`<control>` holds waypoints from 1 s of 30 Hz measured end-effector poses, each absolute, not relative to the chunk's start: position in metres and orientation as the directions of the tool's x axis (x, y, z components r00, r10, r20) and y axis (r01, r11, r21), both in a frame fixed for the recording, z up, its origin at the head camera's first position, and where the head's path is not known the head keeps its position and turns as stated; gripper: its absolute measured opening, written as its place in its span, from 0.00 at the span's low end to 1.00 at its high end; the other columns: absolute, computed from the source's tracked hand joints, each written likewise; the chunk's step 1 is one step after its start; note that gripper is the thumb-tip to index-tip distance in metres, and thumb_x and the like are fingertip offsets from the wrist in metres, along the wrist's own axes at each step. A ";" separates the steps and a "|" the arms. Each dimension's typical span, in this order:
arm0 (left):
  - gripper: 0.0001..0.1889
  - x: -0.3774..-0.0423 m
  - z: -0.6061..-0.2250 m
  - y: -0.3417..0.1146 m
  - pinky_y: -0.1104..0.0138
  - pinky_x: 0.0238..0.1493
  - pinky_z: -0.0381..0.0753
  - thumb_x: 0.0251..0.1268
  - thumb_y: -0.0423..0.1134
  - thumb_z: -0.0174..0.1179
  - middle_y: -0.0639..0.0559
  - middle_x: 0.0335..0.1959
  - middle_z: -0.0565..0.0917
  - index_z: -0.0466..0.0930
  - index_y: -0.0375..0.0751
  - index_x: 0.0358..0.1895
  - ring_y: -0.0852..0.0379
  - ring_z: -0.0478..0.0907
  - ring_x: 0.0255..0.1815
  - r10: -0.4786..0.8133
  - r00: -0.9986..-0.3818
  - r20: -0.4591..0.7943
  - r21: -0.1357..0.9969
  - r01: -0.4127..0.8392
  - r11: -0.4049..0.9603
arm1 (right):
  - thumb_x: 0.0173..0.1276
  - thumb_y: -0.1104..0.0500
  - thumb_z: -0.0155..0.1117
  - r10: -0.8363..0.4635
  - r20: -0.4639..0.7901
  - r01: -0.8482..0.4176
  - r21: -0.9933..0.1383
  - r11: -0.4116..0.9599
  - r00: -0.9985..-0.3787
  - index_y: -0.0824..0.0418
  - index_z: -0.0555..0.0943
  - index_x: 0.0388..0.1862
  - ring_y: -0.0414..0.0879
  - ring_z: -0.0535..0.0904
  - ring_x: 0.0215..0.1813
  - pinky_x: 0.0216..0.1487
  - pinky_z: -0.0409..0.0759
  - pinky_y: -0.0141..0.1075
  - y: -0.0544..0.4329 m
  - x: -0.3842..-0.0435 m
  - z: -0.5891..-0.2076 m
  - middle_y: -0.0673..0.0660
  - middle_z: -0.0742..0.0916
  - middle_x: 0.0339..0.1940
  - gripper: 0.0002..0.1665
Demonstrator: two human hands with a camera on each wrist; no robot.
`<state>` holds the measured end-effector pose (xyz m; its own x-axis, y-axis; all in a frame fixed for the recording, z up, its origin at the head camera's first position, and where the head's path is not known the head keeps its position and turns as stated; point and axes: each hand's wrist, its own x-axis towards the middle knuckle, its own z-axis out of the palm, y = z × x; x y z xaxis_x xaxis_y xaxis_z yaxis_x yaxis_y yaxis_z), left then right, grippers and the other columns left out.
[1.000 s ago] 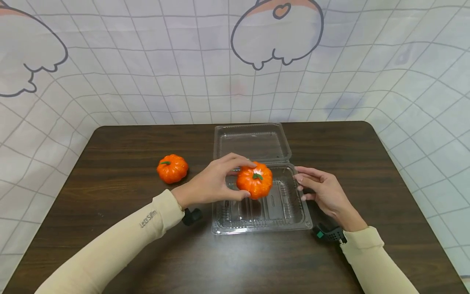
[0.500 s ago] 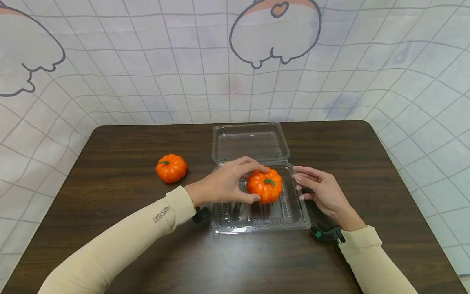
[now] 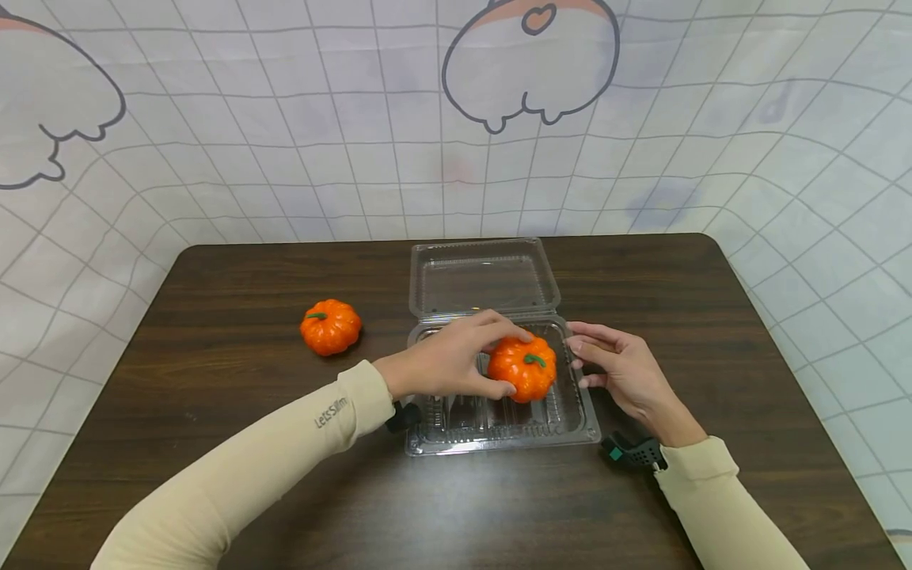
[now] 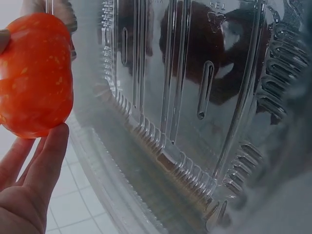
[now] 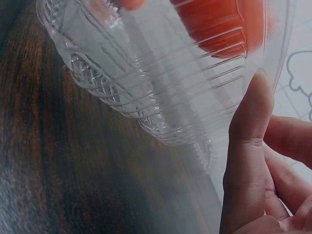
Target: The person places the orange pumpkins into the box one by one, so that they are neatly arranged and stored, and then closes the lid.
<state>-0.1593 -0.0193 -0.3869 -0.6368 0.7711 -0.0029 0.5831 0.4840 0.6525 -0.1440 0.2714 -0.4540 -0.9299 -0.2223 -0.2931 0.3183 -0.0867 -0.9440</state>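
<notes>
My left hand (image 3: pixel 456 358) grips an orange toy pumpkin (image 3: pixel 523 370) with a green stem, thumb on the near side and fingers on the far side. The pumpkin is over the right half of a clear plastic clamshell container (image 3: pixel 492 450); whether it touches the floor I cannot tell. In the left wrist view, fingertips touch the pumpkin (image 4: pixel 39 78) beside the ribbed container base. My right hand (image 3: pixel 627 372) pinches the container's right rim with thumb and fingertips. The right wrist view shows the thumb (image 5: pixel 248 146) against the clear wall (image 5: pixel 107 87).
A second orange pumpkin (image 3: pixel 331 328) sits on the dark wooden table (image 3: pixel 235 317), left of the container. The container's lid (image 3: pixel 484 285) lies folded back, away from me. A white gridded cloth (image 3: pixel 299 119) hangs behind the table.
The left hand has carried the pumpkin to the right and slightly nearer to me, across the container base. The right hand, the container and the second pumpkin have stayed put.
</notes>
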 end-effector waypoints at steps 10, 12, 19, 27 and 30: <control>0.31 -0.163 -0.383 -0.008 0.64 0.63 0.82 0.63 0.50 0.70 0.52 0.66 0.77 0.75 0.53 0.70 0.56 0.77 0.60 0.798 -0.595 -0.097 0.576 0.620 0.532 | 0.74 0.59 0.68 -0.233 -0.292 0.322 -0.942 -0.098 -0.927 0.64 0.73 0.72 0.38 0.85 0.35 0.32 0.89 0.30 0.273 -0.145 -0.453 0.45 0.90 0.45 0.30; 0.31 -0.165 -0.381 -0.006 0.64 0.62 0.82 0.63 0.50 0.70 0.51 0.66 0.77 0.75 0.53 0.70 0.56 0.77 0.59 0.801 -0.586 -0.120 0.567 0.622 0.540 | 0.74 0.58 0.68 -0.235 -0.292 0.322 -0.941 -0.102 -0.927 0.63 0.74 0.72 0.38 0.85 0.35 0.32 0.89 0.30 0.273 -0.145 -0.453 0.45 0.90 0.46 0.30; 0.32 -0.169 -0.382 -0.001 0.66 0.62 0.82 0.62 0.50 0.72 0.51 0.64 0.78 0.75 0.53 0.70 0.57 0.77 0.57 0.803 -0.568 -0.181 0.571 0.603 0.556 | 0.74 0.58 0.68 -0.237 -0.287 0.318 -0.943 -0.102 -0.928 0.63 0.75 0.71 0.38 0.85 0.35 0.32 0.89 0.31 0.273 -0.146 -0.453 0.46 0.91 0.46 0.29; 0.32 -0.170 -0.392 0.001 0.66 0.63 0.81 0.62 0.49 0.72 0.51 0.63 0.77 0.75 0.53 0.70 0.57 0.77 0.57 0.805 -0.559 -0.199 0.584 0.591 0.556 | 0.74 0.59 0.67 -0.238 -0.284 0.316 -0.943 -0.107 -0.929 0.62 0.75 0.71 0.38 0.85 0.35 0.32 0.89 0.31 0.273 -0.146 -0.453 0.46 0.91 0.46 0.28; 0.32 -0.170 -0.396 0.002 0.66 0.63 0.81 0.62 0.49 0.72 0.51 0.63 0.78 0.75 0.53 0.70 0.57 0.77 0.58 0.799 -0.565 -0.205 0.584 0.585 0.563 | 0.74 0.59 0.67 -0.239 -0.282 0.314 -0.943 -0.108 -0.929 0.62 0.75 0.71 0.38 0.85 0.35 0.32 0.89 0.31 0.273 -0.146 -0.454 0.46 0.90 0.46 0.28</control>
